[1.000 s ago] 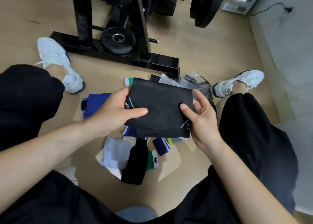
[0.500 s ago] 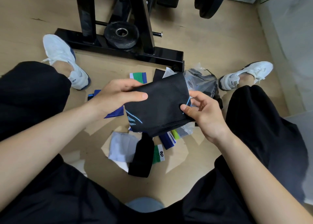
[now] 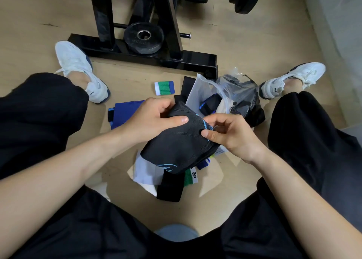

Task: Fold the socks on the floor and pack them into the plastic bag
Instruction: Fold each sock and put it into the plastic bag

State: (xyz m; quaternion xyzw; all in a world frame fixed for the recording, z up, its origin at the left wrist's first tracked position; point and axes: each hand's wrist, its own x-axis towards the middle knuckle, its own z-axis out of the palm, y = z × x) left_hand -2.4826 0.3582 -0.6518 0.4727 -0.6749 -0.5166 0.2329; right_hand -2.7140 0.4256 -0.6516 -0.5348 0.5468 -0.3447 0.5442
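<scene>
Left hand: I see the left hand (image 3: pixel 154 119) with its grip closed on the far left end of the black sock (image 3: pixel 176 145), thumb laid across the top and fingers curled round the far edge.
Right hand: the right hand (image 3: pixel 233 135) pinches the sock's right edge, thumb on top beside a light-blue stripe. I read its grip as closed on the fabric.
Black sock: held up off the floor (image 3: pixel 244 43) between both hands, folded over and sagging toward me, with light-blue marks at its near end.
Plastic bag: the clear plastic bag (image 3: pixel 241 86) lies on the floor just beyond the right hand, toward the floor's right edge. Dark items show inside, but I cannot tell what they are.
Loose socks: a blue sock (image 3: pixel 127 114) lies beside the left hand, partly hidden by it. A striped sock (image 3: pixel 164 88) in white, green and blue lies further out. Under the held sock, nearer me, a white sock (image 3: pixel 145 170), a second black sock (image 3: pixel 170 188) and a green-and-white sock (image 3: pixel 191 177) overlap in a heap.
Frame: a black metal frame (image 3: pixel 148 59) stands toward the floor's far edge, with a weight plate (image 3: pixel 144 36) at its base.
Shoes: a white left shoe (image 3: pixel 78 69) and a white right shoe (image 3: pixel 290 78) sit on either side of the socks.
</scene>
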